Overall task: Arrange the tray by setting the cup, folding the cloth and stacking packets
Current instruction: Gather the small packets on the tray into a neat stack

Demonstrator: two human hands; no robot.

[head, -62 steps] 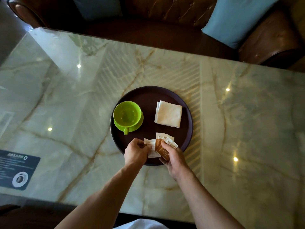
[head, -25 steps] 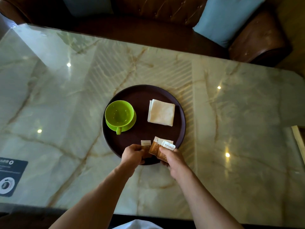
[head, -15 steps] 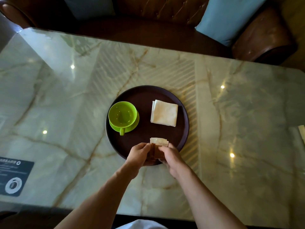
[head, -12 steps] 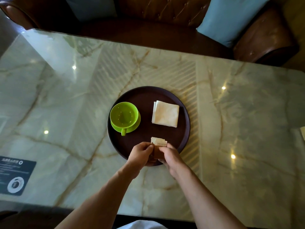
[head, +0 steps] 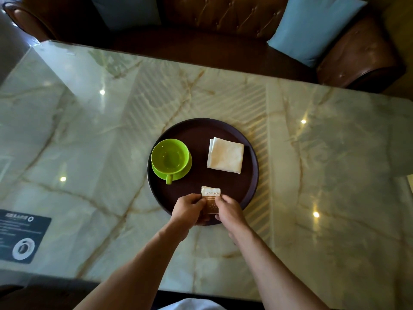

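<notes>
A round dark tray [head: 201,130] lies on the marble table. On its left stands a green cup [head: 169,156] on a green saucer, handle towards me. A folded white cloth [head: 225,155] lies square on the tray's right half. At the tray's near edge a stack of brown and white packets [head: 210,199] is held from both sides: my left hand [head: 188,209] grips its left edge and my right hand [head: 230,211] its right edge. The lower part of the stack is hidden by my fingers.
The glossy marble table [head: 312,164] spreads wide on both sides of the tray. A dark printed card [head: 21,238] lies at the near left. Behind the table stands a brown leather sofa [head: 223,30] with a blue cushion [head: 312,27].
The packets were fanned out and split between my hands; now they are gathered into one squared stack held between both hands at the tray's near edge. Cup and cloth have not moved.
</notes>
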